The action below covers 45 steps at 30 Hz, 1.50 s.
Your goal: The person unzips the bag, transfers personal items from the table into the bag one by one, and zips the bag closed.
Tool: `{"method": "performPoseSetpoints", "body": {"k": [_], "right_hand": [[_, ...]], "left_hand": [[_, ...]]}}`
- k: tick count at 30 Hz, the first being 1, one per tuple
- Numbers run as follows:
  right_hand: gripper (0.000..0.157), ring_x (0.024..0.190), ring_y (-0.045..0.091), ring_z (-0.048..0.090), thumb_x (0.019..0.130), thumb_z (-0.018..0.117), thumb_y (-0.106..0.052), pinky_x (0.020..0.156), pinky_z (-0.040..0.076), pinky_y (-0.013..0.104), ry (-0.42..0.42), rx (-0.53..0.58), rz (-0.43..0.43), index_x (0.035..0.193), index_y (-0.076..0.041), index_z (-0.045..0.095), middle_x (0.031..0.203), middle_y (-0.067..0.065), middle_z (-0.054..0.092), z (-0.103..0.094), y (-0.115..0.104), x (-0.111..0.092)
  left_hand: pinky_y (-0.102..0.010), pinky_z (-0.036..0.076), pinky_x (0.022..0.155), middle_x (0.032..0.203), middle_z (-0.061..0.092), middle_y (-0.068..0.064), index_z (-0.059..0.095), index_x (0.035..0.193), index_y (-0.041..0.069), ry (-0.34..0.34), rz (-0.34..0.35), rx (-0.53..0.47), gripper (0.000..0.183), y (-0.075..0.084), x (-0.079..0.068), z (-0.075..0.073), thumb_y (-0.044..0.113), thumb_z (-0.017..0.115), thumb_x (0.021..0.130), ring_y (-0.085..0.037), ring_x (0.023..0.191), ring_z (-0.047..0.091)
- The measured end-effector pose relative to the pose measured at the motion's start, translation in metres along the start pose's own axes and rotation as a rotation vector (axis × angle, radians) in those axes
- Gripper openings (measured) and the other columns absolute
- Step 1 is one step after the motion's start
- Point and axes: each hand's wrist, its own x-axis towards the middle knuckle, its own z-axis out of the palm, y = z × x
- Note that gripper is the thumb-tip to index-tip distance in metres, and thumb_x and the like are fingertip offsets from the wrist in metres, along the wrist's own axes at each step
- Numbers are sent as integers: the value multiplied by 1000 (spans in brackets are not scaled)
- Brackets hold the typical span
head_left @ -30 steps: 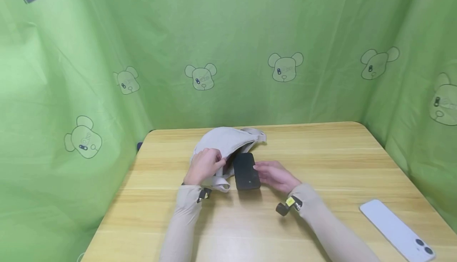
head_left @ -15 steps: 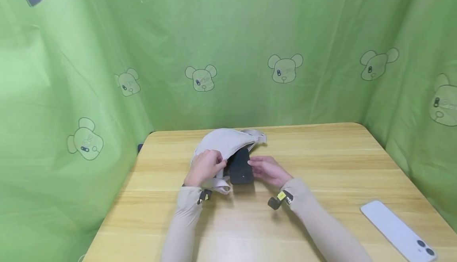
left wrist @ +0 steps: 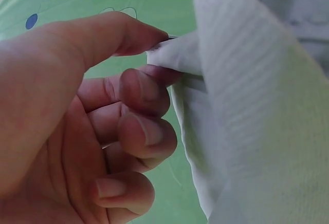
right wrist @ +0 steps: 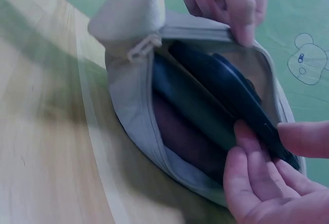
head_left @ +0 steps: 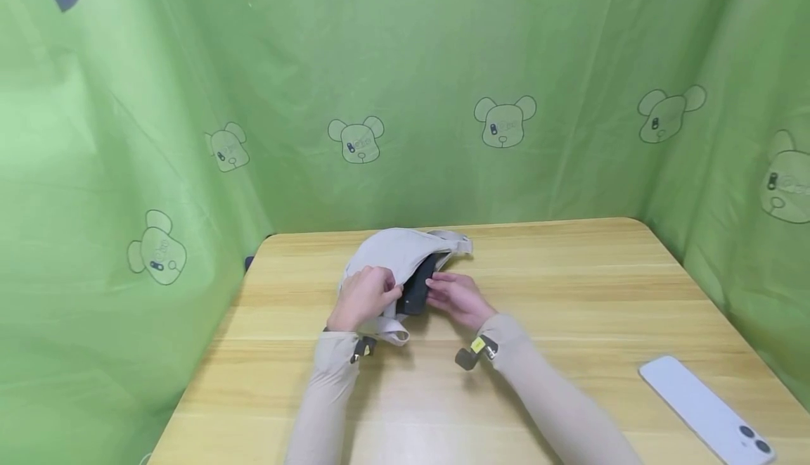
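Note:
A pale crescent-shaped sling bag (head_left: 386, 250) lies at the back of the table with its zipped mouth facing right. My left hand (head_left: 363, 297) pinches the upper rim of that mouth between thumb and forefinger; the fabric (left wrist: 177, 54) shows between them in the left wrist view. A flat black phone-sized slab (right wrist: 231, 88) with rounded corners is partly inside the bag, tilted. The fingers of my right hand (head_left: 460, 300) pinch its outer end, thumb on one face. Beside it in the bag lie a dark blue-green item (right wrist: 193, 106) and a dark brownish one (right wrist: 185, 136), their kinds unclear.
A white smartphone (head_left: 705, 409) lies camera side up near the table's right edge. The bag's strap (head_left: 395, 331) loops out near my left wrist. Green printed curtains (head_left: 430, 43) hang behind and at both sides of the wooden table (head_left: 569, 268).
My right hand has moved left and slightly back, carrying the black slab from the bag's mouth further into it. The left hand has kept its grip on the rim.

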Motion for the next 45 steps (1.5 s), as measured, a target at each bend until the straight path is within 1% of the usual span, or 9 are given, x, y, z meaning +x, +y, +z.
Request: {"method": "performPoseSetpoints", "body": {"k": [11, 17, 24, 29, 32, 35, 38, 41, 45], "right_hand": [[54, 91, 13, 70, 101, 53, 4, 102, 57, 35, 1, 94, 13, 151, 13, 32, 103, 5, 69, 10, 3, 2], [53, 90, 13, 71, 101, 53, 5, 97, 59, 32, 49, 140, 20, 150, 12, 35, 102, 6, 70, 15, 8, 3], [49, 88, 13, 73, 99, 54, 7, 96, 60, 34, 139, 180, -1, 147, 12, 41, 101, 7, 72, 24, 13, 4], [49, 89, 15, 74, 98, 52, 9, 89, 62, 29, 164, 181, -20, 146, 12, 42, 122, 25, 70, 34, 17, 6], [50, 93, 17, 74, 98, 51, 8, 97, 60, 34, 153, 158, -9, 147, 12, 41, 136, 30, 62, 40, 17, 7], [50, 100, 19, 72, 99, 51, 6, 109, 53, 41, 131, 146, 20, 148, 10, 42, 140, 30, 59, 41, 15, 6], [51, 118, 29, 66, 101, 47, 4, 118, 44, 45, 77, 168, 51, 151, 9, 38, 148, 31, 51, 34, 10, 1], [52, 143, 39, 49, 105, 39, 1, 124, 36, 44, -13, 217, 63, 155, 11, 28, 158, 34, 37, 27, 6, -2], [53, 155, 46, 28, 108, 33, -4, 127, 29, 46, -74, 307, 77, 157, 13, 19, 163, 37, 24, 20, 3, -7]], "left_hand": [[-28, 45, 58, 70, 68, 6, 70, 77, 17, -2, 3, 11, 21, 1, 1, 1, 29, 69, 94, -9, 61, 56], [-27, 45, 58, 71, 69, 5, 70, 77, 17, -9, 3, 4, 20, 2, 0, 1, 29, 69, 94, -9, 61, 56], [-27, 45, 58, 73, 70, 3, 70, 79, 16, -21, 5, -8, 18, 6, -1, 0, 27, 70, 94, -9, 62, 56], [-27, 46, 59, 72, 70, 4, 70, 79, 16, -25, 13, -9, 19, 8, 0, 2, 27, 70, 94, -9, 62, 56], [-27, 46, 58, 74, 71, 4, 71, 80, 16, -29, 25, -18, 19, 7, 0, 2, 28, 70, 94, -9, 62, 56], [-27, 45, 58, 73, 71, 4, 71, 79, 16, -9, 13, -7, 19, 2, -1, 0, 29, 70, 93, -9, 62, 55], [-27, 44, 56, 72, 70, 5, 70, 78, 17, 1, 6, -9, 19, 1, -1, 0, 28, 70, 93, -8, 61, 55], [-27, 44, 56, 71, 70, 6, 71, 78, 17, -5, 9, -14, 18, 1, -2, -1, 28, 70, 93, -9, 60, 55], [-28, 45, 58, 72, 70, 5, 71, 79, 17, -18, -4, -23, 18, 3, -2, -1, 28, 70, 94, -9, 61, 56]]}}
